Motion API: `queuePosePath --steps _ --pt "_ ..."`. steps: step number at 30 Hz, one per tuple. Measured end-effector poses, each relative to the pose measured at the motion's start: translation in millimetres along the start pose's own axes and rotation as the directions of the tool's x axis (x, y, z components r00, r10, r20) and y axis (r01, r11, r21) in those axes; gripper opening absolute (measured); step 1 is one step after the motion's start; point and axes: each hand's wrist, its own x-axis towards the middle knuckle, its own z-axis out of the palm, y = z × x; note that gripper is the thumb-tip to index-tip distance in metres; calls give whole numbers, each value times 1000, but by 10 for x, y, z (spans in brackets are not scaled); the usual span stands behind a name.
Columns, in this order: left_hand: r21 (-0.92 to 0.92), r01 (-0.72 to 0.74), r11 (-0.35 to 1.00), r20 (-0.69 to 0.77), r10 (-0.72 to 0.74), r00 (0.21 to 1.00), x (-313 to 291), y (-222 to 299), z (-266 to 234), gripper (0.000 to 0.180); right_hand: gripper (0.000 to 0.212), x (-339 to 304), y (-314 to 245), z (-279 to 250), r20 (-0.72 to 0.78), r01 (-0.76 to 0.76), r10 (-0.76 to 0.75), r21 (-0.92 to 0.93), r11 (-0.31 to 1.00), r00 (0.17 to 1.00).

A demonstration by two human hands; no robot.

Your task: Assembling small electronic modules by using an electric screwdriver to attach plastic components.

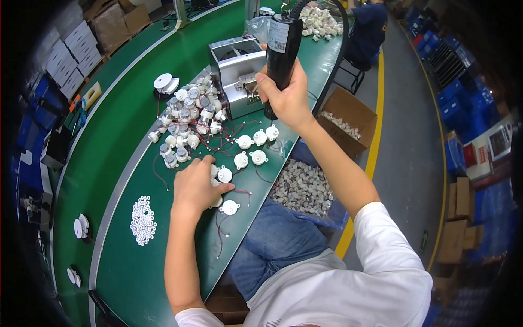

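Note:
My right hand (286, 98) is wrapped round a black electric screwdriver (285, 49), held upright beside a silver box-shaped machine (238, 82). My left hand (195, 188) reaches down to the green table with its fingers curled over a small white motor (213, 171); its fingertips are partly hidden. More round white motors with red and black wires lie loosely in rows to its right, among them one motor (230, 207) near the table edge. Beyond the left hand spreads a heap of similar motors (188, 111) with tangled wires.
Small white rings (143, 220) lie in a patch on the table (136, 283). At the right edge stand a blue bin (332, 218) full of small parts and a cardboard box (357, 106). White parts (321, 23) are piled at the far end, near another person (368, 30).

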Motion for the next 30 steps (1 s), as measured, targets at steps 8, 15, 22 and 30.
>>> queuePosePath --steps 8,15,22,30 --pt "-89 -133 987 -152 118 981 113 19 192 58 34 362 378 13 -73 -35 30 -77 996 997" --pt "-356 -37 934 22 48 999 206 -55 17 63 34 403 472 73 -58 86 -95 -146 986 994" --pt "-333 -95 938 -12 97 995 195 -113 83 64 28 607 399 194 -151 129 -139 -75 989 979" --pt "-215 -164 963 -74 151 986 194 -76 137 64 30 612 498 189 -101 134 -147 -121 984 984"
